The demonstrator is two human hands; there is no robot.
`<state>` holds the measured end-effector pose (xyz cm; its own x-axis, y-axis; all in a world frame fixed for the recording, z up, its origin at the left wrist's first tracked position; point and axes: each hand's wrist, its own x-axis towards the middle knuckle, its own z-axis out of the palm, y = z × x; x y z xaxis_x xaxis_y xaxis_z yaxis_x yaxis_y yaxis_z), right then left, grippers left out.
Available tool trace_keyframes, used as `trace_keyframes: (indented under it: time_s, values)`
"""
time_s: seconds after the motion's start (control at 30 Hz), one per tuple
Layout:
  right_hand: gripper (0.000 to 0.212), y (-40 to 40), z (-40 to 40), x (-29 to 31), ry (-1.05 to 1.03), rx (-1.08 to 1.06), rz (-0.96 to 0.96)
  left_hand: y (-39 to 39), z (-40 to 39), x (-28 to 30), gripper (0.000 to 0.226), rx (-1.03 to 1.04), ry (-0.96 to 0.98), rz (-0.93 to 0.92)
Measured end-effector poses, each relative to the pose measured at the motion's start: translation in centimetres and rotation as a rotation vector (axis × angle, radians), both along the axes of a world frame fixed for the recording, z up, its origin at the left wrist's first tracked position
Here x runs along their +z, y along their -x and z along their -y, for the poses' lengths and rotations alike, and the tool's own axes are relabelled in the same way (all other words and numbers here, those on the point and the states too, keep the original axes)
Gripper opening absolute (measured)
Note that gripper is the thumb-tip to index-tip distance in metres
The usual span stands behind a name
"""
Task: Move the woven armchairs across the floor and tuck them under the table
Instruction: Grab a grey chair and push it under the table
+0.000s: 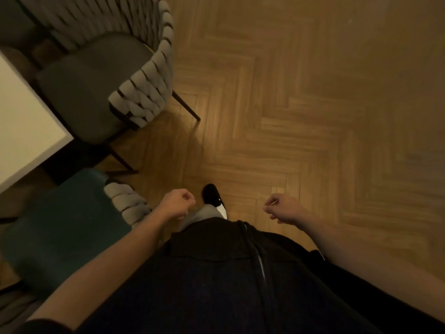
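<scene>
Two woven armchairs stand at the left beside the white table (21, 121). The farther armchair (91, 75) has a dark grey seat and a thick grey woven back, with its seat front close to the table corner. The nearer armchair (55, 232) has a teal seat, and its grey woven arm lies just left of my left wrist. My left hand (177, 203) hangs loosely curled above the floor, close to that arm and holding nothing. My right hand (283, 208) hangs loosely curled over bare floor, well away from both chairs.
Herringbone wood floor (301, 104) spreads across the middle and right. My foot in a black and white shoe (214, 198) stands between my hands. Thin dark legs of the farther chair (187, 107) stick out onto the floor.
</scene>
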<state>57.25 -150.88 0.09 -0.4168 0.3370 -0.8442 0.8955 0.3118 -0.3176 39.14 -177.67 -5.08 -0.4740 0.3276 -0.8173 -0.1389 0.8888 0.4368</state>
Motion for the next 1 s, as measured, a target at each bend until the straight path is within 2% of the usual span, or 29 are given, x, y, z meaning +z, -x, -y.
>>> trace_keyframes:
  time_s: [0.23, 0.37, 0.5, 0.6, 1.0]
  values:
    - [0.01, 10.6, -5.5, 0.6, 0.008, 0.028, -0.011, 9.6, -5.1, 1.3, 0.008, -0.048, -0.027, -0.005]
    - [0.014, 15.8, -8.5, 0.9, 0.015, 0.039, -0.028, 13.9, -7.7, 1.3, 0.006, -0.016, -0.022, -0.009]
    - [0.005, 21.0, -12.5, 0.4, 0.014, 0.075, -0.035, 18.3, -11.1, 1.1, 0.005, 0.006, -0.002, -0.006]
    - [0.008, 25.0, -15.9, 0.1, 0.022, 0.104, -0.051, 21.5, -14.0, 1.0, 0.005, 0.02, 0.017, -0.024]
    - [0.01, 42.8, -30.8, -0.8, 0.047, 0.291, 0.0, 34.4, -27.3, 2.3, 0.013, 0.198, 0.049, -0.016]
